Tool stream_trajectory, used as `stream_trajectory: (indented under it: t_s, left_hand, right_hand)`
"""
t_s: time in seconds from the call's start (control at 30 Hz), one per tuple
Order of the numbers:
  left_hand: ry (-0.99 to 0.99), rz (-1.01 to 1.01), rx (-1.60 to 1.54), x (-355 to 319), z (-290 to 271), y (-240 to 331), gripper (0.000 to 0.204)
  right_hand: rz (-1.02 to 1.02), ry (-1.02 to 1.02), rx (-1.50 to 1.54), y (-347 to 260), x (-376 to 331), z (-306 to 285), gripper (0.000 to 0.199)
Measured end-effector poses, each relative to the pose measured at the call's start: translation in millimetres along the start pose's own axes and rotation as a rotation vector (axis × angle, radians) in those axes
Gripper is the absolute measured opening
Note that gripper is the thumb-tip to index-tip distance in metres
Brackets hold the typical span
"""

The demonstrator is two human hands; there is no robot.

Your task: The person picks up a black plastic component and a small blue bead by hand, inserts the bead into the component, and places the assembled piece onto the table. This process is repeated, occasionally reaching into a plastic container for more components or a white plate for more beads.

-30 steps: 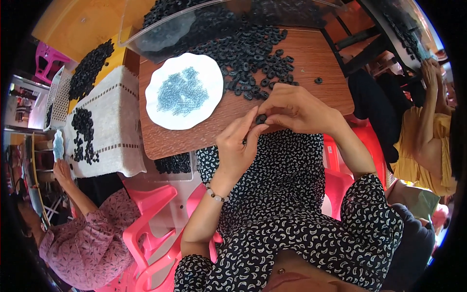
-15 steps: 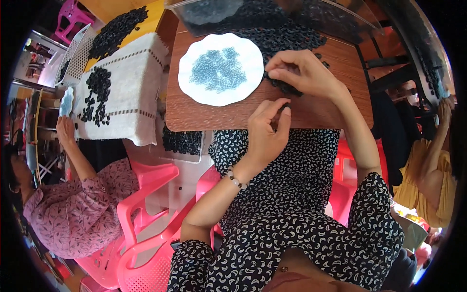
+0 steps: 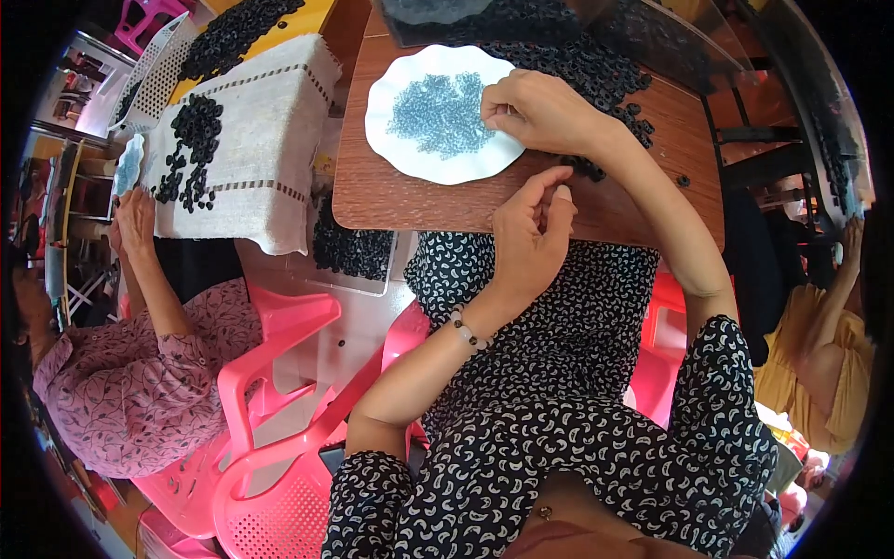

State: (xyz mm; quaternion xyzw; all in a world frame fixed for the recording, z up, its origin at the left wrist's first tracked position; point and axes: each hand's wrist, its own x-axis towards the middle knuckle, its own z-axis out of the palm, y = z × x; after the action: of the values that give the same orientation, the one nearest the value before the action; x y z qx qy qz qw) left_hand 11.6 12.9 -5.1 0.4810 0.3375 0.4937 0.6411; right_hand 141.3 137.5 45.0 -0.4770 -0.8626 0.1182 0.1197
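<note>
My right hand [image 3: 540,112] reaches over the right part of a white scalloped plate [image 3: 380,121]. Its thumb and fingers are pinched together at the edge of a heap of tiny clear-bluish pieces [image 3: 438,114]; anything between the fingertips is too small to make out. Lower down, over the front edge of the brown wooden table [image 3: 410,200], my left hand [image 3: 531,233] is half curled, thumb and forefinger tips close together. What its fingers hold, if anything, is hidden. Small black ring-like parts [image 3: 610,84] lie beyond my right hand, with a few more beneath its wrist.
A clear bin [image 3: 484,33] of black parts stands at the table's far edge. To the left are a cloth-covered table [image 3: 265,177] with black parts, a pink chair [image 3: 279,373] and a co-worker in a pink patterned top [image 3: 140,391]. Another person in yellow [image 3: 819,373] sits right.
My right hand has moved left and away from me, from the black parts onto the plate's heap. The black part seen at my left fingertips no longer shows. The whole view has shifted slightly.
</note>
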Motion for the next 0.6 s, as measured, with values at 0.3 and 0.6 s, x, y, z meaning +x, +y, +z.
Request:
stream_trajectory:
  t_s: [0.3, 0.6]
  left_hand:
    - [0.008, 0.029, -0.028, 1.7, 1.6, -1.2, 0.024]
    - [0.037, 0.071, -0.027, 4.9, -0.4, -2.3, 0.029]
  right_hand:
    - [-0.028, 0.058, 0.038, 2.2, -5.2, 5.2, 0.009]
    - [0.021, 0.204, 0.385, 2.5, -3.1, -4.8, 0.011]
